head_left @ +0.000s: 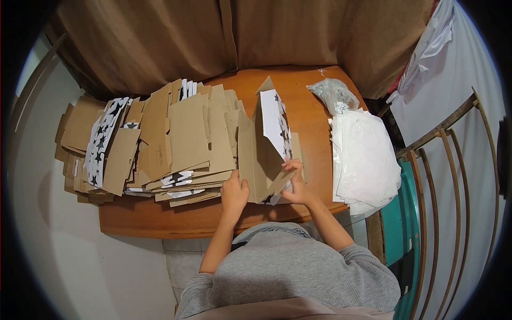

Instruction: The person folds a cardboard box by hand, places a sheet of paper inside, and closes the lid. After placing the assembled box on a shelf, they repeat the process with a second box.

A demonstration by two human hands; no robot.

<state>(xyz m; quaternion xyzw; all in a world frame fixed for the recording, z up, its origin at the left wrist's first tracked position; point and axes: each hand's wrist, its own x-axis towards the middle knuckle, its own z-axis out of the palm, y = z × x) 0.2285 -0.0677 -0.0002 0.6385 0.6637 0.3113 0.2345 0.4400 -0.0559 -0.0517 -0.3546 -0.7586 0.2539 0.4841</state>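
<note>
- The box (254, 154) is kept on the table (160, 220) at twelve o'clock from the torso, so both hands can probably be brought to it without stretching.
- Its near-left edge, at the seven o'clock corner, is grasped by the left hand (234, 193), thumb on one side and fingers on the other; the panel is likely steadied that way.
- The near flap, at about five o'clock on the box, is met by the right hand (298, 188). Its fingers are bent and apart, seemingly for guiding the flap; whether it is pinched cannot be told.
- Flat cartons (186, 133) are piled between ten and eleven o'clock, just beside the left hand, presumably within easy reach.
- White sheets (365, 160) are stacked between one and two o'clock, with a clear bag (336, 96) set at their far end, towards one o'clock; the middle is thus left for handling.
- The box is made of thin brown card and is only partly folded: panels are raised, and the top is open.
- A plain white face is shown on its upright right-hand panel, and black stars on white are seen along that side; a starred patch is also shown at the near edge.
</note>
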